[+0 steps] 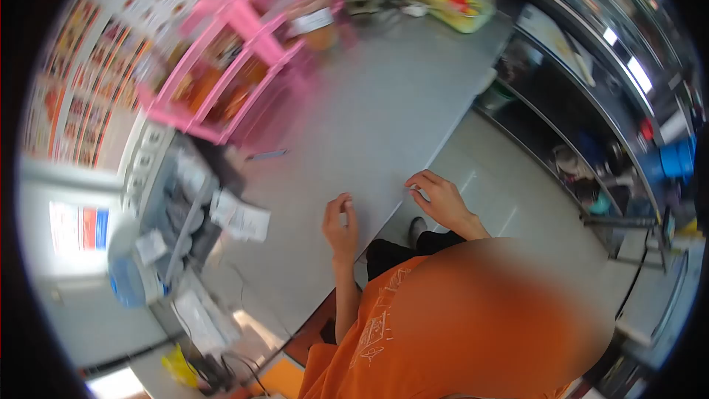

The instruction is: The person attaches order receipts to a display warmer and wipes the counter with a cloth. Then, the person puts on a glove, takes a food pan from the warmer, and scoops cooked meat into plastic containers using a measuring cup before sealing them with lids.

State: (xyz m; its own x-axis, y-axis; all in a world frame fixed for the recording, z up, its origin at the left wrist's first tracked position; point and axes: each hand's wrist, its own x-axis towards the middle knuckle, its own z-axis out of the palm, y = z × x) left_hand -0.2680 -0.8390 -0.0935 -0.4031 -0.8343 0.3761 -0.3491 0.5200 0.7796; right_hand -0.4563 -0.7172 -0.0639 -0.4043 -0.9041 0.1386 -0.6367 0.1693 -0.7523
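Though apart, 2 hands (340, 230) (443, 203) near table edge (421, 159)

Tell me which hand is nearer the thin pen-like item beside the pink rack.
Left. The left hand is below and right of the pen-like item in the picture, not touching it; the right hand is farther to its right.

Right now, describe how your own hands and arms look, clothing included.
The left hand and right hand are bare, without gloves; no watch or ring can be made out. The forearms are uncovered. The orange top carries a white line-drawn print; its sleeve ends are unclear.
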